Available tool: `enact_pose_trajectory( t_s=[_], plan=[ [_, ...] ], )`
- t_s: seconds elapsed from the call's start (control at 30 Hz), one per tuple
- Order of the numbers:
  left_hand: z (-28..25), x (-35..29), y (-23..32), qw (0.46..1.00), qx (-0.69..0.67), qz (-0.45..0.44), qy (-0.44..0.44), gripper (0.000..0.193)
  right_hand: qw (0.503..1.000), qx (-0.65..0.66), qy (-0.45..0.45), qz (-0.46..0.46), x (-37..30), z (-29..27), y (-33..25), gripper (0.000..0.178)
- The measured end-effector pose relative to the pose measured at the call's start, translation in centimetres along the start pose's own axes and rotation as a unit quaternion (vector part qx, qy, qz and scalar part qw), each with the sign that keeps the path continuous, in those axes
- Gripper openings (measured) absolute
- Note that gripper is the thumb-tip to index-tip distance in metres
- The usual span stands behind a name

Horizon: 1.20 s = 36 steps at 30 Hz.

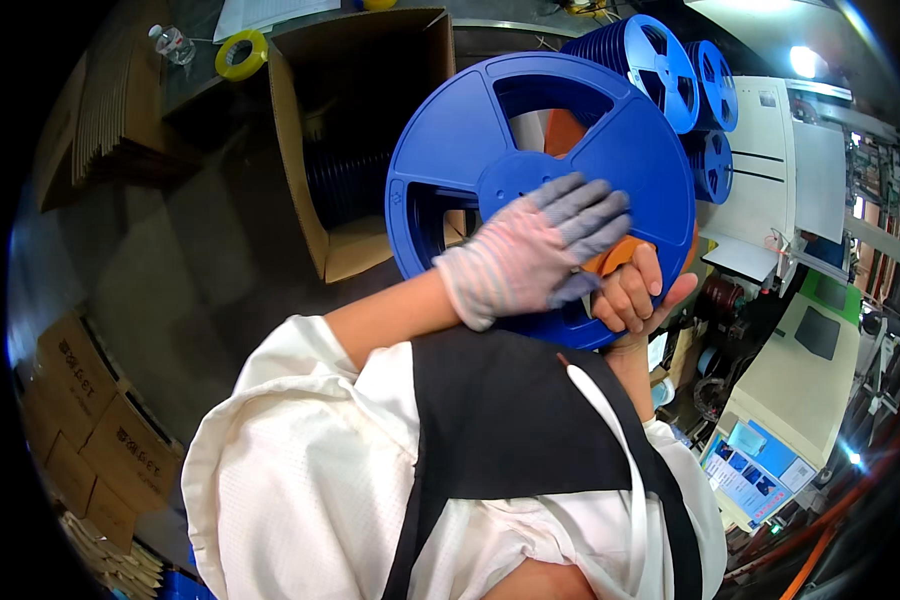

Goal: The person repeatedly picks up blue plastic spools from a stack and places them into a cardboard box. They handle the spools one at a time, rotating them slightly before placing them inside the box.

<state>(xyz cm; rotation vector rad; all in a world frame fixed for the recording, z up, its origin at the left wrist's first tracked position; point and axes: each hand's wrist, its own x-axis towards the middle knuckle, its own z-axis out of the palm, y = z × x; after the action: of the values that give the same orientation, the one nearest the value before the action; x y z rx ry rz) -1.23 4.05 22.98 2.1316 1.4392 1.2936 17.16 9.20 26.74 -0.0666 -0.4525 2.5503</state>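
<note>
A large blue plastic reel with cut-out openings faces me, held up in front of my chest. My left hand, in a striped white and grey knit glove, lies over the reel's face near its hub, its fingers stretched out. Bare, my right hand has its fingers curled through the lower right opening and closed on the reel near its rim. Part of an orange thing shows through the openings; what it is I cannot tell. Close by on the left, an open cardboard box holds several dark reels.
Stacked blue reels stand beyond, at the upper right. A yellow tape roll and a clear bottle sit at the upper left, near flattened cardboard. Closed cartons are at lower left; a cream machine is at right.
</note>
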Motion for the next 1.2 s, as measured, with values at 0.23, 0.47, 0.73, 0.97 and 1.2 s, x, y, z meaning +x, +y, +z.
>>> enact_pose_trajectory(
  t_s=[0.23,0.47,0.73,0.97,1.2],
  plan=[
    [0.7,-12.9,-11.9,0.958,0.096,-0.270,-0.021,0.057,0.997,0.011,0.053,-0.054,-0.3,0.8,-0.6,0.042],
    [-3.6,-10.4,-6.5,0.992,0.026,0.021,-0.124,0.063,0.989,0.102,0.069,-0.084,1.9,0.3,-2.7,0.040],
    [-6.3,-11.4,-4.4,0.976,-0.061,-0.194,-0.083,0.042,0.890,-0.276,0.351,-0.090,3.1,2.0,-4.3,0.062],
    [-8.9,-13.3,-3.3,0.601,-0.640,-0.447,0.174,0.035,0.825,-0.341,0.433,-0.127,-2.1,-3.4,-5.4,0.034],
    [-7.8,-13.8,-3.4,0.550,-0.703,-0.415,0.178,0.038,0.813,-0.362,0.430,-0.153,-3.2,-3.7,-2.2,0.051]
  ],
)
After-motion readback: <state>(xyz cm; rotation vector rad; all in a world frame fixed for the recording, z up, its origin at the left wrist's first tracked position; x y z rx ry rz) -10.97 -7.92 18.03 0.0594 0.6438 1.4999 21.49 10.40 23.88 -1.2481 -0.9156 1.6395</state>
